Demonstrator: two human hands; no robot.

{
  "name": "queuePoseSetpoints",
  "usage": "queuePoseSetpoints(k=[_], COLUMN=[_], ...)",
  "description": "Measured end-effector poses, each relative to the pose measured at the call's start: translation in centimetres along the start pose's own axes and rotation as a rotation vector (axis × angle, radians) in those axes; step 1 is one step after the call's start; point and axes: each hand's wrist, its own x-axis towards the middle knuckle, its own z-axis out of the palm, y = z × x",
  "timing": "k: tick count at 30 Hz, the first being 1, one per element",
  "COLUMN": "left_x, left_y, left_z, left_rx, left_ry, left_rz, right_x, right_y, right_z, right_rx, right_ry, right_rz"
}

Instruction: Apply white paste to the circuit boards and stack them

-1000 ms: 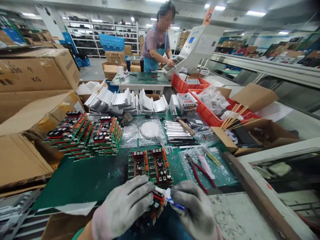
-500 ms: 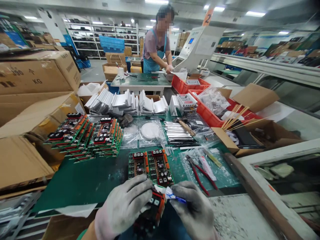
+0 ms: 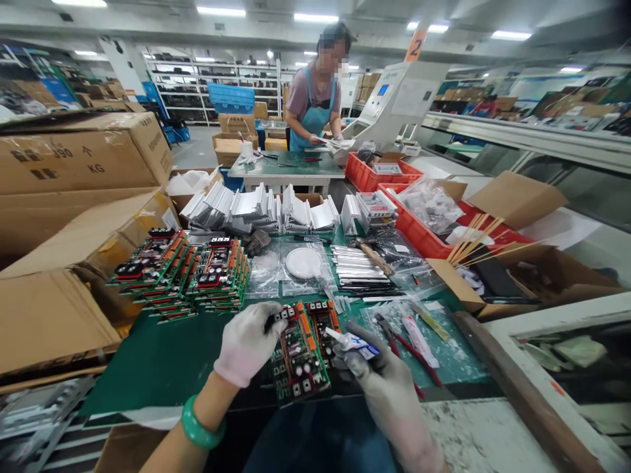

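My gloved left hand [image 3: 251,341] pinches the upper left corner of a green circuit board [image 3: 298,358] with black and orange parts. The board lies at the front edge of the green mat, partly over a second circuit board [image 3: 323,315]. In my gloved right hand [image 3: 379,374] is a white and blue tube [image 3: 352,343], its nozzle pointing left above the second board. Stacked circuit boards [image 3: 219,272] stand at the back left of the mat. Red-handled pliers [image 3: 409,355] lie right of my right hand, beside a white and red tube [image 3: 419,341].
Cardboard boxes [image 3: 83,151] line the left side. Silver metal profiles [image 3: 256,207], a round white lid [image 3: 303,261] and thin strips [image 3: 362,266] lie behind the boards. Red crates [image 3: 419,220] stand at the right. Across the far table, a person [image 3: 315,112] holds pale sheets.
My left hand has moved up and left, bringing its board from near my lap onto the mat edge. The right hand's tube has risen. The camera view has shifted slightly.
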Motion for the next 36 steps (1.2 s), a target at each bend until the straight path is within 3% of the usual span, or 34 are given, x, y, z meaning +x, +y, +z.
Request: queuePoseSetpoints(k=[5, 8, 11, 14, 19, 24, 30, 36], left_x=[0.6, 0.5, 0.4, 0.6, 1.0, 1.2, 1.1, 0.7], left_y=[-0.6, -1.1, -1.4, -1.5, -2.1, -2.2, -2.1, -2.5], left_z=[0.6, 0.4, 0.2, 0.6, 1.9, 2.2, 2.4, 3.0], left_rx=[-0.012, -0.059, -0.17, -0.235, -0.256, -0.326, -0.364, -0.401], left_ry=[-0.064, -0.057, -0.031, -0.091, -0.244, -0.286, -0.275, -0.184], left_rz=[0.052, 0.126, 0.331, 0.467, 0.461, 0.426, 0.411, 0.433], right_x=[0.7, 1.5, 2.2, 2.5, 2.7, 3.2, 3.6, 3.8], right_y=[-1.5, -2.2, -2.2, -1.7, -1.0, -1.1, -1.1, -0.5], right_z=[0.8, 1.5, 2.1, 2.7, 3.5, 4.2, 4.9, 5.1], right_rx=[-0.519, -0.7, -0.744, -0.761, -0.808, -0.867, -0.915, -0.823], right_ry=[-0.051, -0.051, -0.053, -0.06, -0.094, -0.102, -0.115, -0.122], right_rz=[-0.117, -0.209, -0.24, -0.231, -0.234, -0.237, -0.243, -0.21])
